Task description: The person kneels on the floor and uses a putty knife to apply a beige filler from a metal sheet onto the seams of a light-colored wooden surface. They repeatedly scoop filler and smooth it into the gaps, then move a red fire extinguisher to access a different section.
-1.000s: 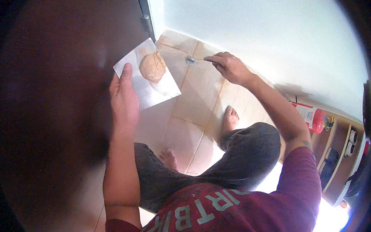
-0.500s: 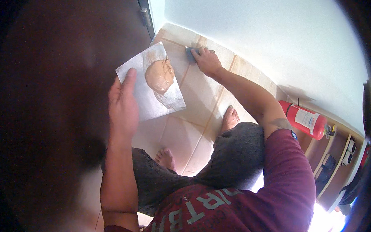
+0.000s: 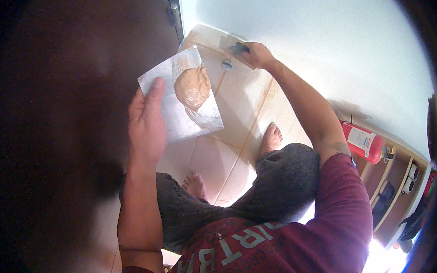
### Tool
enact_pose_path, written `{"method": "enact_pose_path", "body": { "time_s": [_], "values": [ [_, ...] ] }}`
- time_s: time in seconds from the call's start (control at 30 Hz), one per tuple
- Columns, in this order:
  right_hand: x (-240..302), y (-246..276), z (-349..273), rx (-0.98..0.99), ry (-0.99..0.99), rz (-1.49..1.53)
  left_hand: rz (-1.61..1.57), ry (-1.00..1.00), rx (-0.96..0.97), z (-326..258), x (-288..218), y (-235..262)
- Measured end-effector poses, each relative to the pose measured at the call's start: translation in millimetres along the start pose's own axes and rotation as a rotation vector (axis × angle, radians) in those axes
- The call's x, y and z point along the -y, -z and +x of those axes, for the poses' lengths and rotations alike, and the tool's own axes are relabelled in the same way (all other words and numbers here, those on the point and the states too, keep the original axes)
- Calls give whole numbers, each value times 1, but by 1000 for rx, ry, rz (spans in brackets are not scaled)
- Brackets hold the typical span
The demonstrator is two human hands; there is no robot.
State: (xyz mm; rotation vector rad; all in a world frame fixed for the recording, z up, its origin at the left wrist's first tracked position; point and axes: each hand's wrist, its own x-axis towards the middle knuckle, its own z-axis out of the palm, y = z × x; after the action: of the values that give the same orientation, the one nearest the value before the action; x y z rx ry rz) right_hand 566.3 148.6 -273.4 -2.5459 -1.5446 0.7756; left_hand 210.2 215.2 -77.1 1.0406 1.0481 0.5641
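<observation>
My left hand [image 3: 148,112] grips the left edge of a flat, thin metal sheet [image 3: 167,124], with the thumb lying on top. A smooth tan mound of paste [image 3: 192,89] sits on the sheet's right part, with thin smears around it. Out at arm's length, my right hand [image 3: 260,55] is closed on a small dark spreader [image 3: 240,48]. It is held low at the tiled floor [image 3: 234,102], close to the foot of the white wall. The spreader's working edge and most of my right fingers are hidden or too small to make out.
A round metal floor drain [image 3: 227,64] lies just below the spreader. The dark door [image 3: 82,93] fills the left side, its hinge [image 3: 175,15] near the corner. At right, a red fire extinguisher [image 3: 363,142] lies by a wooden shelf [image 3: 391,190] holding shoes. My bare feet are on the tiles.
My right hand has moved with the spreader a little away from me and to the right, toward the wall, uncovering the round drain. The metal sheet has shifted slightly up and right.
</observation>
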Motion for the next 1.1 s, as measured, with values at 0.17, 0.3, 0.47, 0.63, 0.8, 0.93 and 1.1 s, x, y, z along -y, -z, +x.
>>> {"method": "enact_pose_path", "body": {
  "time_s": [0.17, 0.3, 0.47, 0.63, 0.8, 0.93, 1.1],
  "values": [
    [-8, -5, 25, 94, 56, -27, 24, -13, -27, -2, -2, 0],
    [-12, -7, 34, 141, 89, -64, 40, 30, -16, 1, -1, 0],
    [-9, -11, 34, 117, 59, -42, 39, 25, 6, 5, 3, -3],
    [1, -16, 23, 0, -35, -50, 19, 43, 21, 7, 5, -3],
    [-6, -7, 12, -30, -23, 5, 14, 35, 11, 7, 4, 1],
    [-25, -4, 20, 39, 35, 151, -35, 18, 19, 5, 4, 0],
    [-35, -21, 44, 139, 60, 115, 56, 64, 16, 6, 8, -3]
  ]
}}
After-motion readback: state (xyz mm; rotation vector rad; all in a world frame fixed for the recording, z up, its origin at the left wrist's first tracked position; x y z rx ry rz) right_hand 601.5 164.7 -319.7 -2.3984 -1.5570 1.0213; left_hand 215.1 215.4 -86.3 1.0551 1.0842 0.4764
